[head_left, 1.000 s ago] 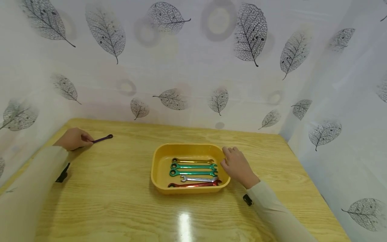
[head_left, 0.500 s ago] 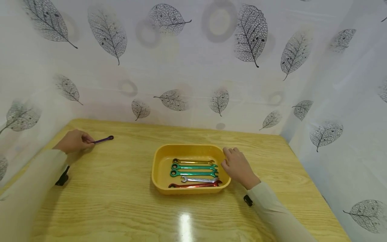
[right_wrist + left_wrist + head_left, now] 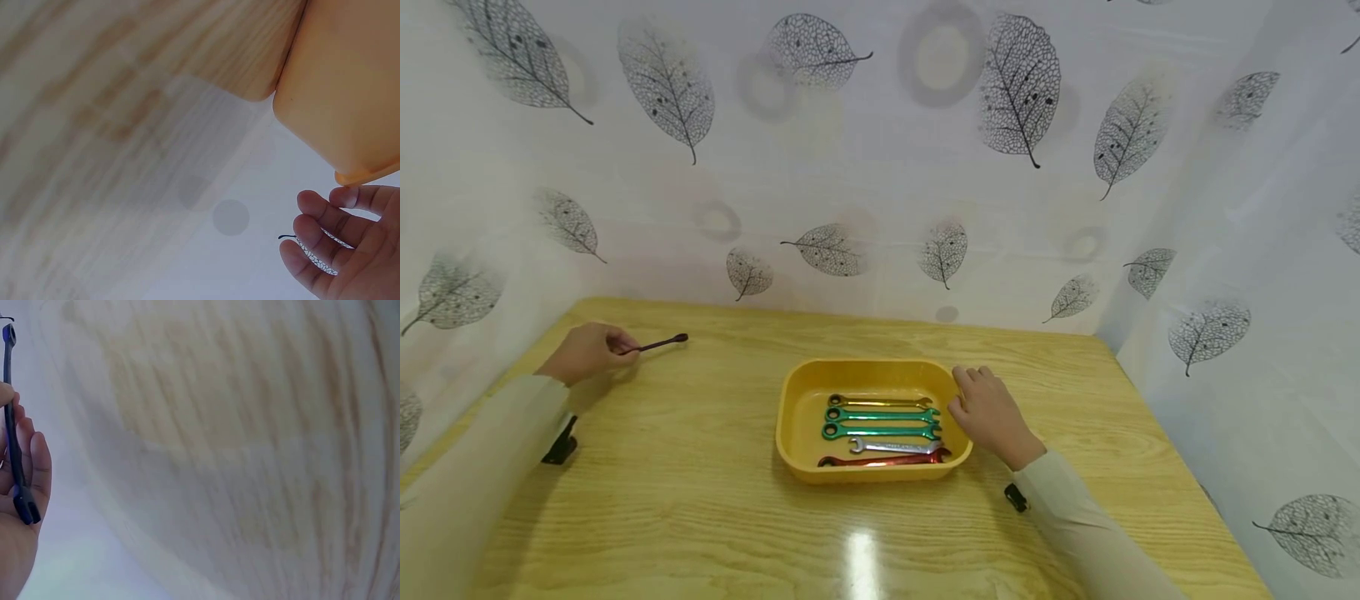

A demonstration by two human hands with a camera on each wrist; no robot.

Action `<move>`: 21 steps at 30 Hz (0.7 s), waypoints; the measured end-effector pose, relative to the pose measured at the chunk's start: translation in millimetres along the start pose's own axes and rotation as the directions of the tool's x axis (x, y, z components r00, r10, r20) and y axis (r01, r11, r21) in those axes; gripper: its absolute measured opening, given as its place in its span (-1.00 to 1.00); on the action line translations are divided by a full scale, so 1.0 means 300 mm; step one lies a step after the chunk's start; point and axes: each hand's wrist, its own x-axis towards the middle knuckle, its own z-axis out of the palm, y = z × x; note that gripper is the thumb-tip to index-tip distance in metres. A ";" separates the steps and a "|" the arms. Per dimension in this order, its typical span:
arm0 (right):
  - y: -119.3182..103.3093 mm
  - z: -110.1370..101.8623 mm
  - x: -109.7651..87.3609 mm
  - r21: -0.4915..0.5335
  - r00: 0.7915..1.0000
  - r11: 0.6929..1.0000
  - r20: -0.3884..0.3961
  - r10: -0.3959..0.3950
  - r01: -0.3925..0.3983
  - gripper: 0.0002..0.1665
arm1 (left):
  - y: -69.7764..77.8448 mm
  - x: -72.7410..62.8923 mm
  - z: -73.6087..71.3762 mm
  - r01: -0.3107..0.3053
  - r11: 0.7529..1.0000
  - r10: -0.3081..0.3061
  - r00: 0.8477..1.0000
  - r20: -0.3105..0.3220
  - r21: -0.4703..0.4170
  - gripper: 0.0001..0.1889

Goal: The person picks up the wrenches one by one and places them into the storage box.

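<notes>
My left hand (image 3: 586, 352) pinches a dark purple combination wrench (image 3: 661, 344) at the table's far left. In the left wrist view, the thumb lies across the middle of the wrench (image 3: 11, 440); its ring end points up and its open end lies over the palm. My right hand (image 3: 994, 417) holds the right rim of the yellow plastic tray (image 3: 850, 475), fingers outside. In the right wrist view, one fingertip touches under the tray rim (image 3: 369, 175); the thumb is hidden. Inside the tray lie a gold wrench (image 3: 880, 402), two green wrenches (image 3: 880, 431), a silver wrench (image 3: 891, 447) and a red wrench (image 3: 883, 460).
The wooden table (image 3: 715, 533) meets a white leaf-print curtain (image 3: 865, 167) at the back and sides. Black camera mounts show under the left wrist (image 3: 561, 443) and the right wrist (image 3: 1016, 497).
The left hand has shifted slightly right with the purple wrench, and the wrench has turned a little and looks raised off the table. The right hand and the tray have stayed in place.
</notes>
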 end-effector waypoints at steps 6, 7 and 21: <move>-0.001 -0.002 -0.002 0.003 1.000 1.000 0.005 0.002 -0.002 -0.88 | 0.027 -0.008 -0.003 -0.020 0.999 0.019 0.999 -0.044 -0.026 -0.84; -0.002 -0.002 -0.002 0.002 1.000 1.000 0.006 0.002 -0.002 -0.88 | 0.035 -0.010 -0.006 -0.019 0.999 0.018 0.999 -0.047 -0.029 -0.85; -0.001 -0.003 -0.001 -0.001 1.000 1.000 0.009 0.001 -0.001 -0.87 | 0.189 0.011 -0.066 -0.025 1.000 0.025 0.998 -0.054 -0.006 -0.84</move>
